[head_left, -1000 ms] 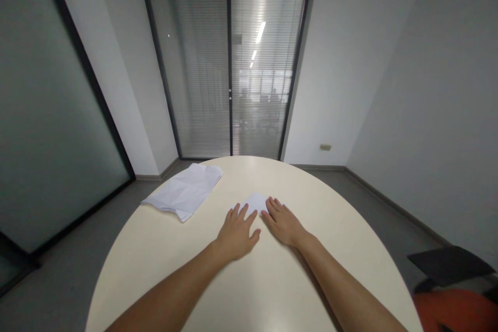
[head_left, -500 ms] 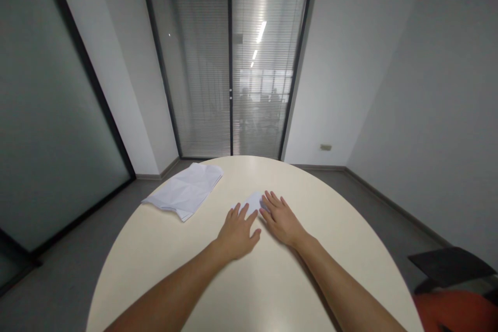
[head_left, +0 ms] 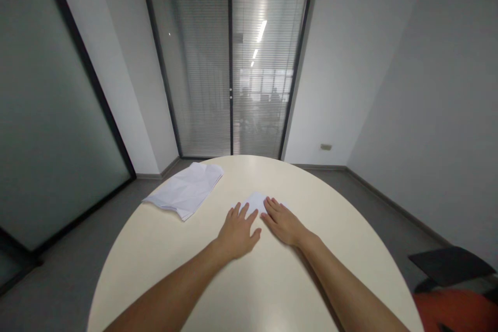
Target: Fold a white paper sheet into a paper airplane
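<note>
Drawn slightly back since half a second ago, our right hand (head_left: 284, 222) has fingers nearly together; our left hand (head_left: 236, 234) spreads them. We find the paper (head_left: 255, 199) under both hands' fingertips, apparently crosswise, peak forward between them.

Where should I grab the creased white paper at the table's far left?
Probably best at the near corner of the creased paper, pinched by the left hand from the near side: that corner juts toward the person, layered edges show there, and the left hand is the nearer one.
</note>
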A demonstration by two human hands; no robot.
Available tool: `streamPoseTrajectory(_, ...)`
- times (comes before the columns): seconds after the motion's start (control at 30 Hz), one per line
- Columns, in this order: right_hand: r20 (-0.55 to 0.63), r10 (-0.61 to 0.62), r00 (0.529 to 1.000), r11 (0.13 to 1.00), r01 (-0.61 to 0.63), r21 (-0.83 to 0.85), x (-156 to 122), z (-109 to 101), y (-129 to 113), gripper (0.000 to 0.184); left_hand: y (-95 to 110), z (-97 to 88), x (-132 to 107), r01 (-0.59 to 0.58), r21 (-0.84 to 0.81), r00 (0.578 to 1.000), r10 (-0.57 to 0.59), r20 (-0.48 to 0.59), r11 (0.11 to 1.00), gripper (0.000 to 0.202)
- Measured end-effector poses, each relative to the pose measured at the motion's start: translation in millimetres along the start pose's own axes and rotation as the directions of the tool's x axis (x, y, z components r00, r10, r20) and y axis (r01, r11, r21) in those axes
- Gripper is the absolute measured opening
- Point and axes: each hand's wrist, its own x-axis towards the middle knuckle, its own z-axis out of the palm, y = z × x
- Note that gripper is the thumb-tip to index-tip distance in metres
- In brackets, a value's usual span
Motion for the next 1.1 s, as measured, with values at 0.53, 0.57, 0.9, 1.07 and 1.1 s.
streamPoseTrajectory(0.53,-0.047,-0.122,0.991,0.991,0.124,0.052,-2,-6,4,0.055,-6,-13.1,8,0.108,-0.003,0.988,-0.108,-0.110,0.994,0.030)
streamPoseTrajectory(0.57,-0.054,-0.126,0.991,0.990,0.129,0.055,-2,-6,3,0.055,-8,-13.3,8,0.108,-0.002,0.987,-0.108,-0.116,0.994,0.030)
streamPoseTrajectory(0.9,-0.119,-0.086,0.989,0.989,0.100,0.112,-3,-7,4,0.049,-13,-12.3,9,0.082,0.001,0.989,-0.081,-0.125,0.997,0.024)
streamPoseTrajectory(1.07,-0.149,-0.093,0.984,0.984,0.114,0.139,-1,-4,7,0.046,-15,-11.2,10,0.078,0.004,0.989,-0.077,-0.123,0.997,0.021)
streamPoseTrajectory(1.1,-0.154,-0.096,0.983,0.983,0.118,0.138,-1,-4,7,0.045,-16,-11.0,10,0.078,0.002,0.989,-0.077,-0.127,0.997,0.021)
